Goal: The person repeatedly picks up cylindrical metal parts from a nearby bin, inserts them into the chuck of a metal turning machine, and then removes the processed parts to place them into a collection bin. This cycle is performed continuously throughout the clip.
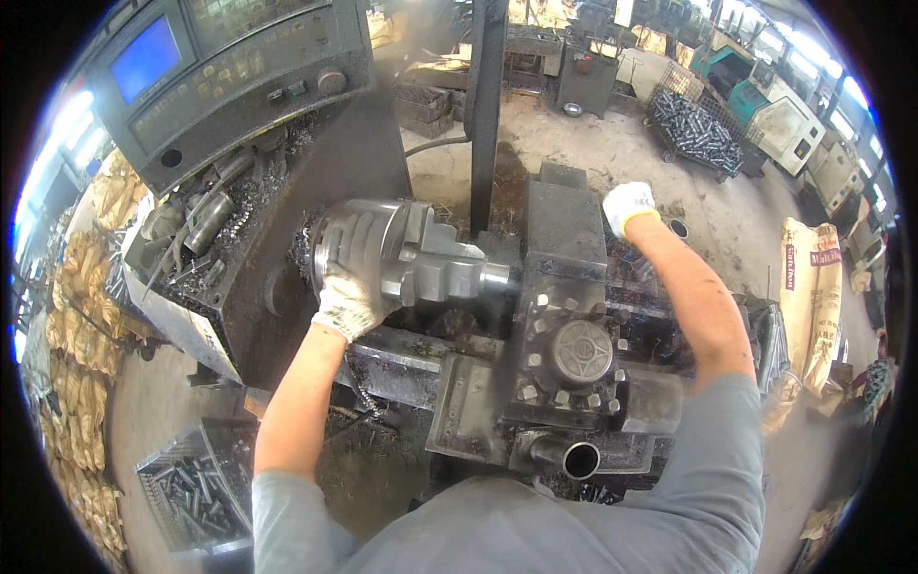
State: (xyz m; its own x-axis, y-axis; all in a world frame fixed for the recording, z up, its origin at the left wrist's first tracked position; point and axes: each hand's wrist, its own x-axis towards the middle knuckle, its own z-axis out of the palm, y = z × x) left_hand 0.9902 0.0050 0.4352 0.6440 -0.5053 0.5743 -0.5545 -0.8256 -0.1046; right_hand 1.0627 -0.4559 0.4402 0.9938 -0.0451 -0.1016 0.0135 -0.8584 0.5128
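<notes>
My left hand [356, 273], in a white knit glove stained grey, lies against the round metal chuck [397, 222] of a lathe. Its fingers stretch up over the chuck's face beside the stepped jaws [435, 273]. A short bright metal piece [495, 278] sticks out from the jaws toward the dark tool turret [566, 230]. Beyond the turret, on its far right side, my right hand [628, 204] is raised in a white glove with a yellow cuff. Its fingers look curled; what they hold, if anything, is hidden.
A control panel [239, 67] with a blue screen leans over the far left. Metal shavings and dark tools lie on a ledge [206, 277] below it. A crate [196, 488] of metal rods stands at lower left, a cart [693, 129] of parts at far right, a paper sack [808, 297] at right.
</notes>
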